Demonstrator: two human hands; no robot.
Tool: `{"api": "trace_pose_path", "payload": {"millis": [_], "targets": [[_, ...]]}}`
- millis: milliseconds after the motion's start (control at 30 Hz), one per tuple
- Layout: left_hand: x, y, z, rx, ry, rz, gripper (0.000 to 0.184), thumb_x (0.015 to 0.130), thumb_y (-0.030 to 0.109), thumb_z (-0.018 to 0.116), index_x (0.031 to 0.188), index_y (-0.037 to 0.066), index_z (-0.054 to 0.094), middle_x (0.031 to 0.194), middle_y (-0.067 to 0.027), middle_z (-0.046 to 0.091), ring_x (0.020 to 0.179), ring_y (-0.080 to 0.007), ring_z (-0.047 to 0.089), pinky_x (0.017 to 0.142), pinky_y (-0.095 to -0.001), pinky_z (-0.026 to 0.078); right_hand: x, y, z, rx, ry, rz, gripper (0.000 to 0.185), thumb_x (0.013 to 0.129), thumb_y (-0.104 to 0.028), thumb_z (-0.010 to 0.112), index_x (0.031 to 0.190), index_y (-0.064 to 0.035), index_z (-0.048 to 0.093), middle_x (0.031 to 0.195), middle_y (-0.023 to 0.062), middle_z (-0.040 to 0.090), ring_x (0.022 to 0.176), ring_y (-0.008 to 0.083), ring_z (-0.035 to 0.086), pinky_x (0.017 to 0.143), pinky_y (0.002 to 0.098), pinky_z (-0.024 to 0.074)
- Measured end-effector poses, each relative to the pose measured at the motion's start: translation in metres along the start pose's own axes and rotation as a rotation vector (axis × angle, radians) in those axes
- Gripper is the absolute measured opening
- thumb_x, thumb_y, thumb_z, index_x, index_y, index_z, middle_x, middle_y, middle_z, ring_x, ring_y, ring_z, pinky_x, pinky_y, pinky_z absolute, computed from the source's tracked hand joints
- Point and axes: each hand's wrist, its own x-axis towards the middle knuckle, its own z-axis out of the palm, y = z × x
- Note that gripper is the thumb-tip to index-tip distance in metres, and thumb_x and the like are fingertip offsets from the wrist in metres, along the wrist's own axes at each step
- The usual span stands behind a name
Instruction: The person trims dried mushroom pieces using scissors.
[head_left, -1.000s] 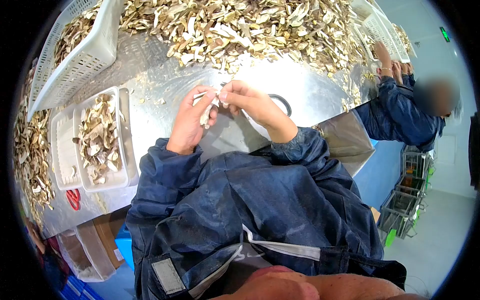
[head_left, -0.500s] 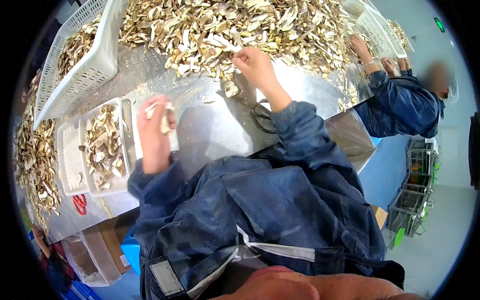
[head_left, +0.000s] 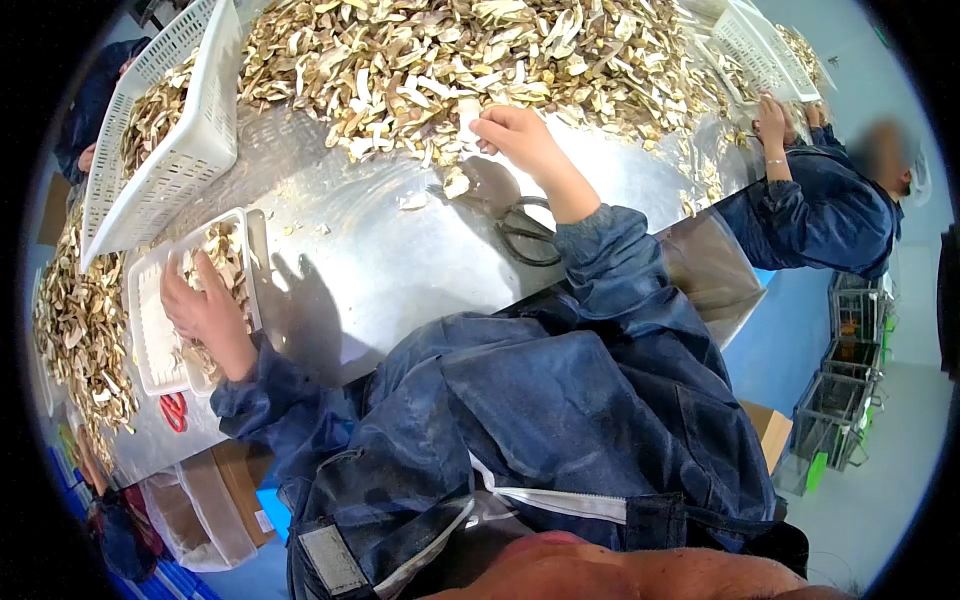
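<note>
My left hand [head_left: 208,308] is over the white plastic trays [head_left: 252,285] at the left, its fingers apart. Sliced dried mushrooms lie in the tray beneath it. My right hand [head_left: 515,135] is at the near edge of the large mushroom pile [head_left: 420,75], pinching a pale mushroom slice [head_left: 468,118] between thumb and fingers. Just below that hand, a separate mushroom piece [head_left: 456,183] rests on the metal table [head_left: 400,270]. Black-handled scissors [head_left: 528,232] lie beside my right forearm.
A white perforated basket [head_left: 165,165] with mushrooms stands at the left, another basket [head_left: 765,55] at the upper right. Red-handled scissors [head_left: 173,411] lie below the trays. A co-worker [head_left: 830,205] in dark blue is at the right. A lined bin [head_left: 215,515] stands below the table edge.
My left hand has moved left to the trays and opened, letting go of the pieces it held. My right hand went up to the pile and took hold of a pale slice.
</note>
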Motion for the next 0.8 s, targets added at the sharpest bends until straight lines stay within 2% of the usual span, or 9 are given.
{"api": "trace_pose_path", "payload": {"millis": [100,133,233,333,433,500,567,733,800], "targets": [[-0.002,0.019,0.012,-0.490,-0.027,0.101,0.030,0.101,0.029,0.058,0.113,0.004,0.067,0.117,-0.0136,0.065,0.115,-0.0295,0.056,0.102,-0.0418,0.040,-0.024,-0.020,-0.002,0.166,-0.077,0.073,0.024,0.093,-0.025,0.069,0.086,-0.0017,0.069,0.074,0.0009,0.065,0.065,0.0075,0.055,0.061,0.0240,0.0435],[-0.010,0.057,0.002,-0.772,-0.169,-0.195,0.022,0.101,0.021,0.058,0.099,0.002,0.068,0.103,-0.0090,0.068,0.098,-0.0209,0.061,0.089,-0.0339,0.047,-0.027,-0.018,-0.002,0.210,-0.120,0.087,0.023,0.093,-0.025,0.069,0.085,-0.0037,0.068,0.074,0.0004,0.064,0.066,0.0068,0.053,0.061,0.0229,0.0420],[-0.038,0.109,0.012,-1.191,-0.674,-0.194,0.026,0.103,0.025,0.055,0.109,0.001,0.065,0.108,-0.0107,0.066,0.097,-0.0169,0.063,0.084,-0.0293,0.050,-0.049,-0.027,0.016,0.313,-0.175,0.152,0.021,0.093,-0.026,0.070,0.082,-0.0075,0.068,0.072,-0.0027,0.062,0.064,0.0044,0.050,0.059,0.0214,0.0393],[-0.070,0.170,0.020,-1.566,-1.224,-0.569,0.036,0.105,0.027,0.053,0.131,0.003,0.054,0.115,-0.0095,0.064,0.094,-0.0185,0.066,0.077,-0.0330,0.054,-0.064,-0.026,0.036,0.246,-0.313,0.115,0.025,0.093,-0.027,0.071,0.093,-0.0023,0.072,0.075,0.0011,0.066,0.064,0.0075,0.057,0.058,0.0234,0.0442],[-0.084,0.183,0.045,-1.583,-1.400,-0.654,0.036,0.104,0.026,0.052,0.132,0.003,0.055,0.115,-0.0090,0.064,0.089,-0.0179,0.066,0.071,-0.0314,0.055,-0.067,-0.030,0.034,0.151,-0.305,0.060,0.026,0.093,-0.029,0.069,0.094,-0.0036,0.075,0.072,0.0010,0.065,0.063,0.0072,0.054,0.058,0.0247,0.0445],[-0.084,0.182,0.054,-1.588,-1.388,-0.710,0.029,0.104,0.024,0.052,0.124,0.004,0.058,0.105,-0.0080,0.066,0.077,-0.0156,0.064,0.061,-0.0273,0.051,-0.047,-0.016,0.022,0.008,-0.240,0.032,0.026,0.092,-0.029,0.068,0.094,-0.0037,0.075,0.070,0.0019,0.065,0.064,0.0077,0.054,0.059,0.0264,0.0459],[-0.084,0.170,0.065,-1.600,-1.365,-0.727,0.025,0.104,0.023,0.053,0.118,0.004,0.060,0.099,-0.0074,0.067,0.070,-0.0150,0.063,0.056,-0.0257,0.049,-0.026,-0.020,0.010,-0.230,0.035,-0.134,0.023,0.088,-0.025,0.069,0.092,-0.0027,0.075,0.070,0.0112,0.068,0.064,0.0202,0.064,0.063,0.0347,0.0502],[-0.085,0.156,0.070,-1.695,-1.298,-0.726,0.024,0.104,0.022,0.052,0.118,0.003,0.057,0.092,-0.0107,0.067,0.066,-0.0155,0.062,0.055,-0.0276,0.048,0.036,0.002,0.013,-0.719,0.371,-0.483,0.016,0.086,-0.022,0.069,0.096,-0.0088,0.073,0.089,0.0105,0.067,0.077,0.0300,0.067,0.068,0.0397,0.0528],[-0.082,0.158,0.066,-1.732,-1.283,-0.731,0.025,0.104,0.022,0.052,0.118,0.002,0.056,0.091,-0.0116,0.067,0.066,-0.0162,0.063,0.055,-0.0280,0.049,0.048,0.005,0.017,-0.770,0.348,-0.489,0.015,0.086,-0.021,0.069,0.095,-0.0096,0.073,0.091,0.0102,0.065,0.078,0.0311,0.066,0.069,0.0416,0.0526]]}}
